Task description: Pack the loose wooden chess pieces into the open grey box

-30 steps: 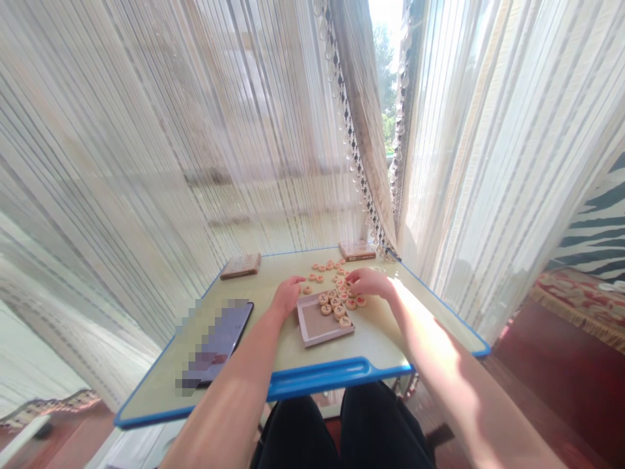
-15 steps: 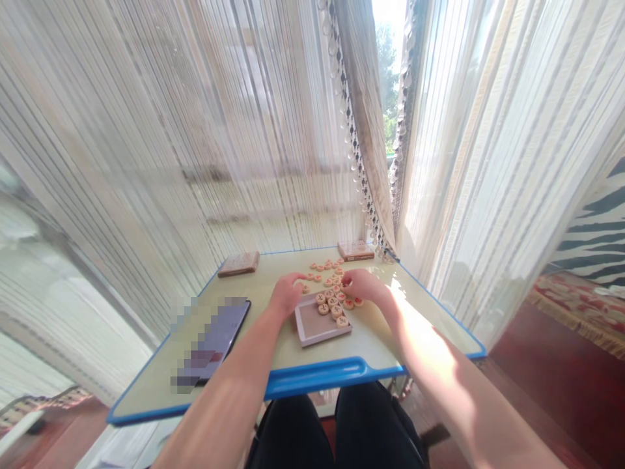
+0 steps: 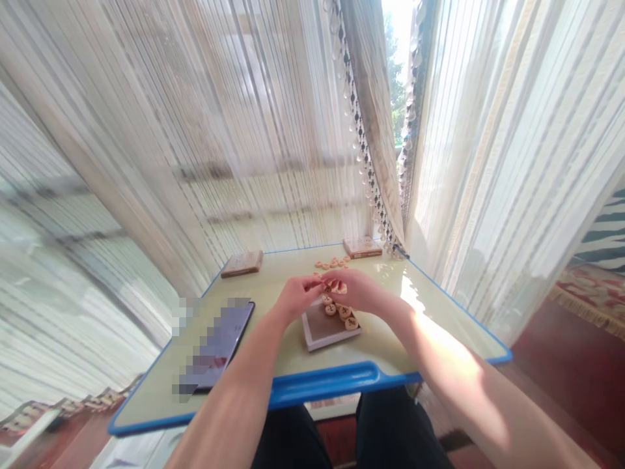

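Note:
My left hand (image 3: pixel 296 297) and my right hand (image 3: pixel 355 290) meet above the far end of a small shallow box tray (image 3: pixel 322 332) on the table (image 3: pixel 273 326). Both are cupped around a bunch of round wooden game pieces (image 3: pixel 332 285) with red marks, held between the fingers. Several more discs (image 3: pixel 340 312) lie inside the tray at its right side. Loose discs (image 3: pixel 332 263) remain scattered on the table beyond my hands.
A dark phone (image 3: pixel 215 345) lies at the left of the blue-rimmed table. Two flat wooden boxes stand at the far edge, one left (image 3: pixel 241 264) and one right (image 3: pixel 362 247). Sheer curtains (image 3: pixel 195 130) hang close behind and to the right. My legs (image 3: pixel 342 430) are under the table.
My hands were apart, flat on the discs beside the tray; they have come together and lifted a bunch of discs above it. The camera has shifted slightly.

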A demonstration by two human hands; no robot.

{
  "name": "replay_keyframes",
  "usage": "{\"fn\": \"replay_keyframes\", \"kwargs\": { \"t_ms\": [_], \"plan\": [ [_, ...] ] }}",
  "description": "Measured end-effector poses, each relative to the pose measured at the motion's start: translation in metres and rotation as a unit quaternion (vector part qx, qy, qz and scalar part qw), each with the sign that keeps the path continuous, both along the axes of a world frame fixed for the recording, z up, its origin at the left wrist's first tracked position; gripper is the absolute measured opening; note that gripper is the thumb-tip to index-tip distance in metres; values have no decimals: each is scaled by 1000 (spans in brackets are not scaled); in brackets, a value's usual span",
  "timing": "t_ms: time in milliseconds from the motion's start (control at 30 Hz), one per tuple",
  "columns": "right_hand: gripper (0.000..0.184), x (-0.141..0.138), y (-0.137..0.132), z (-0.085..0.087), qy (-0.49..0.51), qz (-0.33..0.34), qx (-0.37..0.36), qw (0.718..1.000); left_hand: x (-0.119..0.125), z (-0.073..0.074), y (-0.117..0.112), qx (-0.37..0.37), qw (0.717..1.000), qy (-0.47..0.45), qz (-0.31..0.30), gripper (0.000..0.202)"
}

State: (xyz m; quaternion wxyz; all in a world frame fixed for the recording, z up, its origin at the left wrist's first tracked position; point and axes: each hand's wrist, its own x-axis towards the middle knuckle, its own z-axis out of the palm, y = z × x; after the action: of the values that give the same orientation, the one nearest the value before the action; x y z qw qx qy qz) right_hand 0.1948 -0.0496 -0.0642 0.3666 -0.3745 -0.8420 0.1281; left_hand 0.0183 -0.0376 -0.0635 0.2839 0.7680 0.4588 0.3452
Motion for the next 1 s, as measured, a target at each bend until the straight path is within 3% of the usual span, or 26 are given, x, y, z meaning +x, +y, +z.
{"fn": "replay_keyframes", "kwargs": {
  "t_ms": [133, 300, 667, 1000],
  "plan": [
    [12, 0, 2, -1, 7, -17, -1, 1000, 3, 1, -1, -51, 997, -52, 23, 28],
    [17, 1, 1, 0, -7, -51, -4, 999, 3, 1, 2, -68, 988, -130, 53, 31],
    [17, -2, 1, -3, -5, -78, 43, 996, 0, 7, 0, -104, 984, -129, 67, 27],
    [15, -4, -2, -1, 4, -79, 57, 995, -1, 6, 1, -148, 975, -161, 38, 38]
  ]
}}
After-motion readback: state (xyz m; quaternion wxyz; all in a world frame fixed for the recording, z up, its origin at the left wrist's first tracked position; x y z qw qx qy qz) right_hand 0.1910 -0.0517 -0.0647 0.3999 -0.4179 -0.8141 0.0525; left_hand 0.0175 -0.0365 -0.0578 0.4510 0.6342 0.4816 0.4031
